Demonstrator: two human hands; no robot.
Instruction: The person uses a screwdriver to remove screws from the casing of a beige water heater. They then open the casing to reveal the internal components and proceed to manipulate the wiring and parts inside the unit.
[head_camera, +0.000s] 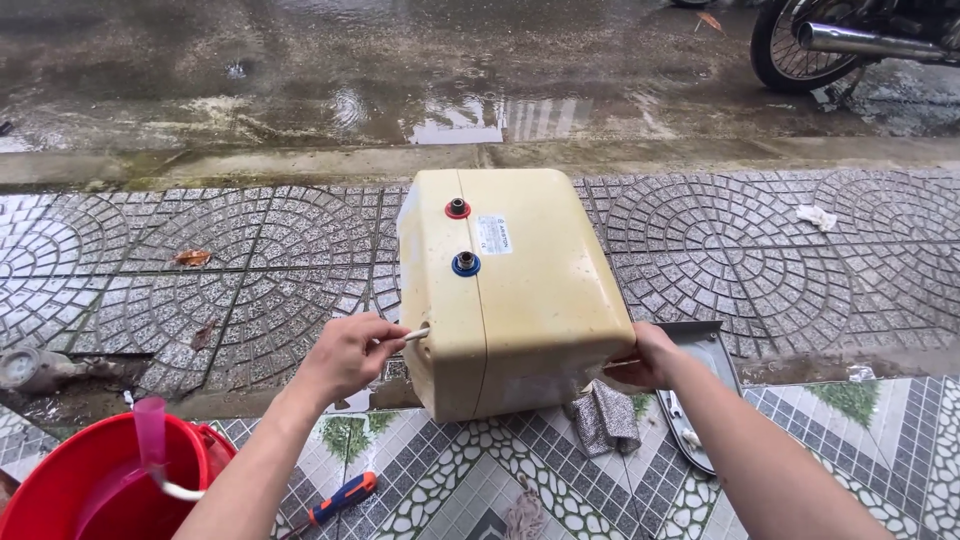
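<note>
The left hand pinches a thin white tube against the cream water heater tank at centre, the right hand grips its corner at four o'clock, and a red bucket holding a pink cup sits at eight o'clock.

Wet pavement of grey stone setts laid in fan patterns carried a cream-coloured water heater tank, which stood near the middle, close to the kerb edge and the rain-soaked road beyond. At the near edge the setts gave way to patterned tiles in grey, white and green. On those tiles lay a screwdriver with an orange-and-blue handle, a crumpled grey rag just beside the tank's near corner, and a grey plastic cover to the right. A red bucket sat at the near left corner. Fallen leaves and a scrap of white paper dotted the setts.
</note>
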